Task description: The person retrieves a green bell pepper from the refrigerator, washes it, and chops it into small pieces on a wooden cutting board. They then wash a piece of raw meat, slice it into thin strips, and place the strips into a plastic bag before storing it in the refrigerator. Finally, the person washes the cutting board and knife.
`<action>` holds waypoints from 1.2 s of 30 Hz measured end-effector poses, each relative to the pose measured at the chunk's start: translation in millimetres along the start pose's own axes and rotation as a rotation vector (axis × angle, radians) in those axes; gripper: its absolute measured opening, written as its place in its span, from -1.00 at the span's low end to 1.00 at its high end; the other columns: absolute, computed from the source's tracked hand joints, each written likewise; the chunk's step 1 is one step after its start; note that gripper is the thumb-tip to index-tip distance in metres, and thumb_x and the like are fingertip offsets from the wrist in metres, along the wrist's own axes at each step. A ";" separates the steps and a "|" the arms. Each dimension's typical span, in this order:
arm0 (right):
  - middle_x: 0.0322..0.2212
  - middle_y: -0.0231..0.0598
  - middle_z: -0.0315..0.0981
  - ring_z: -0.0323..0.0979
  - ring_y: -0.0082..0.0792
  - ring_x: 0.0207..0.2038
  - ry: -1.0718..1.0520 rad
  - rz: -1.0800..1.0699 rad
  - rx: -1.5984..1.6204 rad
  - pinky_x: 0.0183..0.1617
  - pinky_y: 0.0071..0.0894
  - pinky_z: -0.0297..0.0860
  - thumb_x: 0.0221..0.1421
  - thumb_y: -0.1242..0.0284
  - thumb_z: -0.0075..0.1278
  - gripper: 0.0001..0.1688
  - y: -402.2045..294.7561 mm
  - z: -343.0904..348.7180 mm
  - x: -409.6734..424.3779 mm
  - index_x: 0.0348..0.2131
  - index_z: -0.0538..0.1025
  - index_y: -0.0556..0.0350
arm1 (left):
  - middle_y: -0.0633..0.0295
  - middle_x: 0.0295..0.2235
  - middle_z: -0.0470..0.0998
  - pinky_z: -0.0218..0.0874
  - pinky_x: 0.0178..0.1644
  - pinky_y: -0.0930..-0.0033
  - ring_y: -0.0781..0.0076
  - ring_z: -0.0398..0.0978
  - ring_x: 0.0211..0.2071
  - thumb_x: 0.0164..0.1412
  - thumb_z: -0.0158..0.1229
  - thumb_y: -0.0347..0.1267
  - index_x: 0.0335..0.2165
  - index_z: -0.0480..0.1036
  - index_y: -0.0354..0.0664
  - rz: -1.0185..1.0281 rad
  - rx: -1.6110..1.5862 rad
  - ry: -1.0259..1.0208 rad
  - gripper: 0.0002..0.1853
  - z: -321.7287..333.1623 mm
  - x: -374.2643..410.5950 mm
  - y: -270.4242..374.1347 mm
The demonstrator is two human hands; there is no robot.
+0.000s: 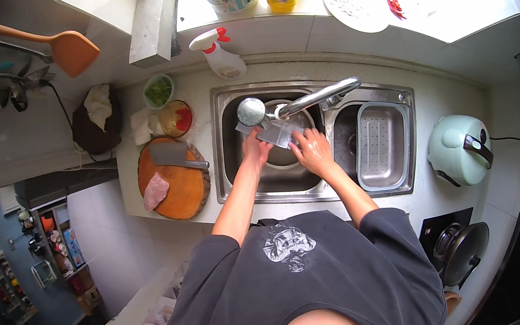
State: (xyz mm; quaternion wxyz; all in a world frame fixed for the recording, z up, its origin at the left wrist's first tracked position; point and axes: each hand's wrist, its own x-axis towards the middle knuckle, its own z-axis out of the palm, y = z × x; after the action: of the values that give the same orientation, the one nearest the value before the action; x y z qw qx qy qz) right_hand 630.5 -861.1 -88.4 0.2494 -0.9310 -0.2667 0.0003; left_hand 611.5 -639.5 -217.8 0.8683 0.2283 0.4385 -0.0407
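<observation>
Over the left bowl of the stainless steel sink [238,186], both hands are on a flat, shiny grey thing [277,134]; its exact kind cannot be told. My left hand [255,150] grips its lower edge near the left end. The fingers of my right hand [315,151] bend over its right end and look wet. Just above it are the round head [251,111] and the curved chrome spout of the faucet [321,96]. Beneath lies a round metal basin [285,162], partly hidden by the hands and the flat thing.
At left, a round wooden chopping board [179,194] bears a cleaver [170,154] and raw meat [156,191]. Behind it stand a bowl of greens [159,91] and a glass bowl [176,118]. A perforated drain tray [381,147] fills the right sink; a green rice cooker [457,150] stands beyond.
</observation>
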 end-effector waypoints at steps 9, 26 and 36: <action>-0.68 -0.31 0.38 0.37 -0.33 -0.68 -0.441 0.592 0.795 -0.56 -0.32 0.35 0.43 0.05 -0.05 -0.50 52.5 -11.0 -18.2 -0.31 0.55 0.12 | 0.35 -0.61 0.47 0.47 -0.49 0.32 0.40 0.53 -0.57 0.43 0.12 -0.16 -0.35 0.47 -0.22 0.715 1.163 0.028 -0.66 108.4 -55.0 -19.8; -0.56 -0.03 0.54 0.55 -0.02 -0.50 -0.364 0.291 0.532 -0.43 0.02 0.44 0.20 0.16 0.09 -0.63 75.6 108.4 41.1 -0.22 0.61 0.07 | 0.01 -0.15 0.55 0.39 -0.01 -0.06 -0.09 0.43 0.00 0.11 0.21 -0.43 -0.27 0.54 -0.27 1.423 1.852 -0.698 -0.81 169.2 -69.5 -47.6; -0.44 0.12 0.62 0.61 0.21 -0.31 -0.395 0.276 0.132 -0.18 0.21 0.50 0.25 0.11 0.07 -0.61 26.4 -24.1 -29.2 -0.22 0.62 0.04 | 0.21 0.00 0.59 0.37 -0.05 0.05 0.10 0.50 -0.10 0.10 0.22 -0.39 -0.21 0.62 -0.16 1.575 1.995 -0.782 -0.76 172.5 -85.0 -28.4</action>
State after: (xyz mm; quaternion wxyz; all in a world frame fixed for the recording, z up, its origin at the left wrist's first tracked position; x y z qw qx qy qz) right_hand 621.7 -906.1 -83.4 0.2502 -0.9221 -0.1800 0.2338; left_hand 679.9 -750.4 -73.6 0.1897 0.9276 -0.3043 0.1049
